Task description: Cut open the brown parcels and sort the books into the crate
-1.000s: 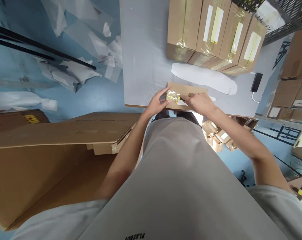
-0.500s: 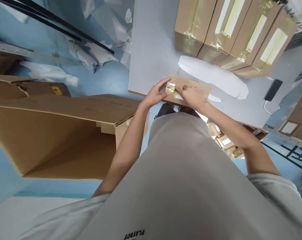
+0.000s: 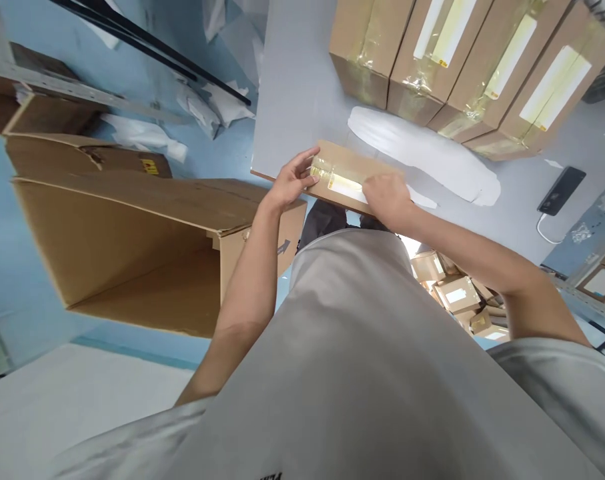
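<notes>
A small flat cardboard box [image 3: 349, 160] lies along the near edge of the table, with clear tape round its left end and a white label on top. My left hand [image 3: 293, 179] grips that left end, thumb on the near side and fingers toward the far corner. Over the right part of the box is my right hand [image 3: 388, 199], its fingers curled closed beside the label. Whatever the right hand holds, if anything, is hidden by the fist.
Several taped cartons [image 3: 442, 80] stand in a row at the table's back. A white paper strip [image 3: 425, 153] and a black device with a cable [image 3: 562, 190] lie on the table. To the left stands a large open carton [image 3: 142, 267]. More boxes [image 3: 457, 293] are below, right.
My right hand has moved right along the box, from the taped left end to beyond the label, which now shows more. My left hand stays on the left end. The view has shifted.
</notes>
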Demonstrator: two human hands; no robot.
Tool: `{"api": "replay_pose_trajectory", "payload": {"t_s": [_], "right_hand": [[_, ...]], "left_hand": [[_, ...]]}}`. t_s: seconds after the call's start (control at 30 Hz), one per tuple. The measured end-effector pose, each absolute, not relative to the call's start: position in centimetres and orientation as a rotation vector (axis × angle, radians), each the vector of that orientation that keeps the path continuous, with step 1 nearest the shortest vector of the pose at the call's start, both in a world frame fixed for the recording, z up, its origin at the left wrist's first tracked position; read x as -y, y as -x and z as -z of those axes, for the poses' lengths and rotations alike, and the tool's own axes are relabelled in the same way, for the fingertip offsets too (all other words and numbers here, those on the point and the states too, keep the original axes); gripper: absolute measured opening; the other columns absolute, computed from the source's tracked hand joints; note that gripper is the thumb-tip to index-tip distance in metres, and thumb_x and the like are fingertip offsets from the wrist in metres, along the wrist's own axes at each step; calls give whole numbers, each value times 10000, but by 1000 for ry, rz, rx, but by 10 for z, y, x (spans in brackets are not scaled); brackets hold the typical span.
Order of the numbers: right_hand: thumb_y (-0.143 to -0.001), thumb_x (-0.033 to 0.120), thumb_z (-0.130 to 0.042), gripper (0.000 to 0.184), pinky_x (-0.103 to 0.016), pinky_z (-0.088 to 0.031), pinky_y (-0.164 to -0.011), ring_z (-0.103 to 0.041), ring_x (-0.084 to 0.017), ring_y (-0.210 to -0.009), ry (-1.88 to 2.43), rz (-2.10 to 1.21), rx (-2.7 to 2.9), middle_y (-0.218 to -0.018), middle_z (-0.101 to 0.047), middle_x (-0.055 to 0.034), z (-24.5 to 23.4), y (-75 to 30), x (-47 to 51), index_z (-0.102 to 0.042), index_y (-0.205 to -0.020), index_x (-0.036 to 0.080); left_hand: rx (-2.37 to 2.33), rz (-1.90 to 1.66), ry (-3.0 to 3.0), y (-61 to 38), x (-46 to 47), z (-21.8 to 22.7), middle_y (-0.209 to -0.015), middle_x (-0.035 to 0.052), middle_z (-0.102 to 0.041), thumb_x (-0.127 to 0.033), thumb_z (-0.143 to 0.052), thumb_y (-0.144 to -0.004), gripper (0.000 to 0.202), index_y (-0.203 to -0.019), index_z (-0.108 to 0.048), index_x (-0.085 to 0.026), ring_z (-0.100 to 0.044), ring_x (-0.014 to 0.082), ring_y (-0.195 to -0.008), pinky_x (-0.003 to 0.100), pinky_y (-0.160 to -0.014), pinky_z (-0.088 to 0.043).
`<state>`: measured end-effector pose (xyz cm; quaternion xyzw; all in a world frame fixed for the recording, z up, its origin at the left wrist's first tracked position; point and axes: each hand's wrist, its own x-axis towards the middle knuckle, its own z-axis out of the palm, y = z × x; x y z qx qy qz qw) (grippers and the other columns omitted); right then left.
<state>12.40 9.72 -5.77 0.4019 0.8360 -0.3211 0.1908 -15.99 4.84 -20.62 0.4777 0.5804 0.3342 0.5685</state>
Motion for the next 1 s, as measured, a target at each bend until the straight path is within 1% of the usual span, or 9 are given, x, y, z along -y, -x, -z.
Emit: {"api": "replay_pose_trajectory", "payload": {"t_s": [0.1,0.23,0.33,0.43,0.5,0.57,0.77,0.93,1.0], "right_hand": [[-1115,232,-491,399,-456,-534,-891,-786,-384,-1071,-1191,699,-2157,-1069,-808,-251,36,-184,-84,-753,-1395,122],[-1067,61,-457,530,-382,-478,-831,-800,-331,-1038,-1203,577,-2026,-1147,-801,-229,18,-220,-71,-651,-1549,169],[-1053,11,-436,596,-351,-436,-777,-796,-301,-1031,-1240,560,-2014,-1185,-791,-211,22,-221,-65,-604,-1593,201],[-1057,1,-420,601,-344,-400,-734,-783,-287,-1025,-1288,565,-2014,-1213,-780,-202,32,-221,-60,-595,-1593,210],[-1065,1,-413,597,-343,-386,-726,-770,-281,-1023,-1318,568,-2023,-1222,-776,-190,38,-226,-55,-601,-1584,227],[-1076,8,-421,596,-338,-383,-734,-753,-272,-1019,-1348,567,-2034,-1230,-775,-176,42,-233,-49,-597,-1589,255],[-1082,28,-453,571,-339,-390,-743,-711,-251,-998,-1439,570,-2044,-1238,-783,-163,57,-235,-35,-640,-1569,259],[-1201,266,-403,455,-335,-383,-746,-694,-252,-1037,-1558,663,-2054,-1242,-803,-138,60,-252,-26,-676,-1564,293],[-1194,292,-435,442,-333,-386,-747,-700,-258,-1050,-1656,696,-2006,-1240,-808,-145,61,-269,-17,-698,-1550,290]], "left_hand": [[-1347,-783,-1107,159,-47,205,-1621,155,-663,-804,-875,-815,958,-1598,-619,-316,-614,410,-1526,642,-1250,-535],[-1364,-772,-1102,157,-45,201,-1611,169,-665,-766,-863,-828,929,-1594,-607,-308,-643,390,-1490,600,-1241,-547],[-1414,-774,-1118,153,-47,198,-1520,160,-713,-678,-833,-864,782,-1517,-638,-294,-694,357,-1392,556,-1190,-580],[-1552,-791,-1168,137,-56,197,-1308,123,-757,-603,-799,-908,515,-1275,-678,-262,-726,302,-1216,503,-1155,-584],[-1703,-813,-1252,121,-62,198,-1162,93,-725,-583,-779,-950,394,-1101,-626,-253,-699,276,-1136,485,-1169,-556],[-1823,-836,-1348,105,-66,199,-1090,74,-662,-579,-758,-990,385,-1021,-544,-261,-657,269,-1106,482,-1184,-525],[-1870,-841,-1431,89,-65,200,-1077,60,-585,-595,-692,-1060,396,-1004,-458,-282,-618,265,-1100,446,-1164,-508],[-1847,-798,-1444,94,-65,199,-1114,76,-610,-626,-696,-1056,414,-988,-472,-284,-637,278,-1162,433,-1139,-529],[-1848,-790,-1434,97,-67,199,-1116,76,-618,-663,-698,-1046,443,-979,-477,-285,-644,277,-1171,425,-1125,-535]]}}
